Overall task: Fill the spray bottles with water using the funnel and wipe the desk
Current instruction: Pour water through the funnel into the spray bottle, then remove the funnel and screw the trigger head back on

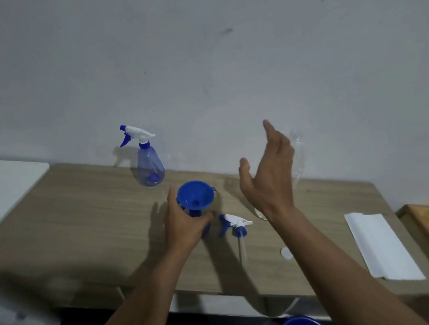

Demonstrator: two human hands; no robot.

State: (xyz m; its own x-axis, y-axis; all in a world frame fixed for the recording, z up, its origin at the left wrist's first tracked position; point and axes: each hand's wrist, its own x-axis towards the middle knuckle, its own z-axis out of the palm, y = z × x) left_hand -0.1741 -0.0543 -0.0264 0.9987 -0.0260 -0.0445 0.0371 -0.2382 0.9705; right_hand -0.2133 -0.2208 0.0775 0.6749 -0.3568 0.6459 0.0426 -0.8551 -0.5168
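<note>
Left grip [185, 223] clasps the translucent blue spray bottle [206, 230] under the blue plastic funnel [195, 196] at mid-frame, while the right grip [270, 172], open-fingered and empty, probably must fetch the clear plastic bottle [299, 158] to pour.

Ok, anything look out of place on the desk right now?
No spill shows. A detached spray head lies on its side right of the funnel, as filling needs. A clear bottle behind the right hand looks tilted; whether it stands is unclear.

Matt wood-grain desk [94, 217], plastic funnel [195, 194]
</note>
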